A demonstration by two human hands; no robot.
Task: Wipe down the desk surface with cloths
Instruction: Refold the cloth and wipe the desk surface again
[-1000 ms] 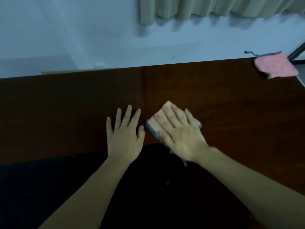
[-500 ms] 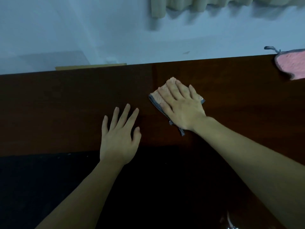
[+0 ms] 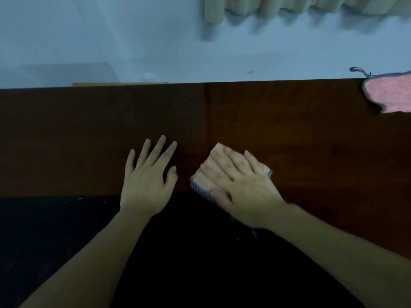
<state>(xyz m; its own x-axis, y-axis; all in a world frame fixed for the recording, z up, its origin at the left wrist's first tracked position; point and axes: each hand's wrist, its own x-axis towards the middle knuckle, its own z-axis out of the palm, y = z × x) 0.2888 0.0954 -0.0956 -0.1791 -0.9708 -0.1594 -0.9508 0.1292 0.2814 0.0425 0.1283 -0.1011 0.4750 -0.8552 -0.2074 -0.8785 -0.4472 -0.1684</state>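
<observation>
Right hand (image 3: 242, 187) presses flat on a folded pink cloth (image 3: 208, 175); left hand (image 3: 148, 176) rests spread open beside it.
The cloth's long axis slants diagonally across the wooden desk (image 3: 289, 141).

Pale blue-white wall (image 3: 111, 36) behind, dim light. Beige curtain (image 3: 278, 5) hangs top right. Dark floor (image 3: 44, 230) below.

Broad bare stretch of dark desk (image 3: 66, 141) lay open left of the flat left hand (image 3: 148, 183), open wood beyond the right hand (image 3: 242, 192) toward the far edge, pink cloth (image 3: 389, 96) occupying the far right corner.
</observation>
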